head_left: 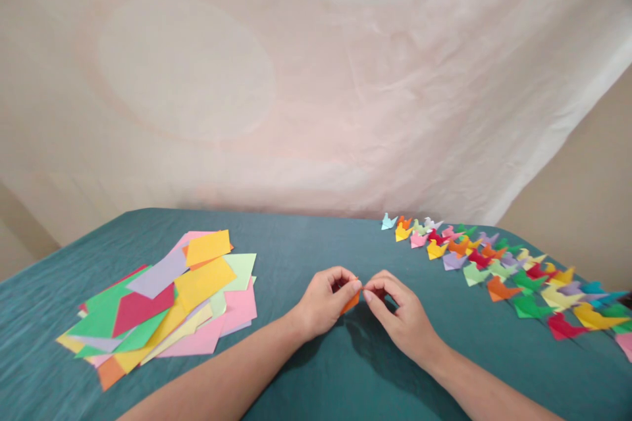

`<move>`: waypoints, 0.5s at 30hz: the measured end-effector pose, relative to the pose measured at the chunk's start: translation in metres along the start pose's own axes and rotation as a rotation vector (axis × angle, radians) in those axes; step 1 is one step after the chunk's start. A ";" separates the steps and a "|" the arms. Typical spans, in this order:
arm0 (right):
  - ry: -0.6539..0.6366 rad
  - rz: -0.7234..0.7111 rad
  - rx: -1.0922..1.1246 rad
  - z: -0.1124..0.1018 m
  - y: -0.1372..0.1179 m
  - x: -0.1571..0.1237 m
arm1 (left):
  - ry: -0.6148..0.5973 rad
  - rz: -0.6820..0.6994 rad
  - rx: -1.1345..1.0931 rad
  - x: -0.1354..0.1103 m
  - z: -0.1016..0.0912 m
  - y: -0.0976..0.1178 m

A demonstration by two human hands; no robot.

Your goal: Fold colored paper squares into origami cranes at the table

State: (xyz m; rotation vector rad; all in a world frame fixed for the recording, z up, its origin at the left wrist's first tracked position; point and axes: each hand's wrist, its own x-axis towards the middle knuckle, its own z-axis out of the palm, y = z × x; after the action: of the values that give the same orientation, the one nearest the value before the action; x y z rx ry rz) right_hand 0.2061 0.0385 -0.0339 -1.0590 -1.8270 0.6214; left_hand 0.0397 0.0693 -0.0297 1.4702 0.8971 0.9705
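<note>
My left hand and my right hand meet over the middle of the teal-covered table. Both pinch a small folded orange paper piece between thumb and fingertips, just above the cloth. Most of the piece is hidden behind the fingers. A loose pile of coloured paper squares lies to the left of my left forearm. Rows of several folded paper figures in many colours stretch along the right side.
A pale wrinkled sheet hangs behind the table as a backdrop. The table's far edge runs below it, and a beige wall shows at the right.
</note>
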 end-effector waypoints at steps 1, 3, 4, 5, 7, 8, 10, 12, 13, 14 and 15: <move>-0.010 0.000 0.000 0.000 0.000 0.000 | -0.009 0.001 -0.018 0.000 0.000 0.000; -0.050 -0.001 -0.001 0.000 -0.001 0.001 | -0.025 0.011 -0.048 -0.001 0.000 0.000; -0.075 -0.001 -0.002 0.000 -0.002 0.001 | -0.032 0.018 -0.062 -0.001 0.000 0.000; -0.101 -0.002 -0.005 0.000 -0.002 0.002 | -0.039 0.024 -0.076 -0.002 0.001 0.001; -0.148 -0.001 -0.014 0.000 -0.004 0.002 | -0.059 0.026 -0.112 -0.002 0.001 0.002; -0.161 -0.003 -0.018 0.000 -0.004 0.002 | -0.071 0.021 -0.129 -0.003 0.001 0.002; -0.170 -0.011 -0.025 0.000 -0.004 0.002 | -0.082 0.011 -0.150 -0.003 0.002 0.004; -0.155 -0.021 -0.032 -0.001 -0.003 0.002 | -0.069 0.009 -0.149 -0.002 0.001 0.005; -0.142 -0.022 -0.036 -0.001 -0.003 0.001 | -0.060 0.013 -0.146 -0.002 0.001 0.005; -0.130 -0.022 -0.039 -0.001 -0.003 0.001 | -0.054 0.017 -0.144 -0.002 0.001 0.005; -0.118 -0.021 -0.042 -0.001 -0.002 0.001 | -0.049 0.020 -0.144 -0.001 0.001 0.005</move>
State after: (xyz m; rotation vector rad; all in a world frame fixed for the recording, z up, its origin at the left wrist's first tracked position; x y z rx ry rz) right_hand 0.2054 0.0385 -0.0312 -1.0489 -1.9588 0.6471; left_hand 0.0399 0.0672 -0.0252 1.3771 0.7625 0.9893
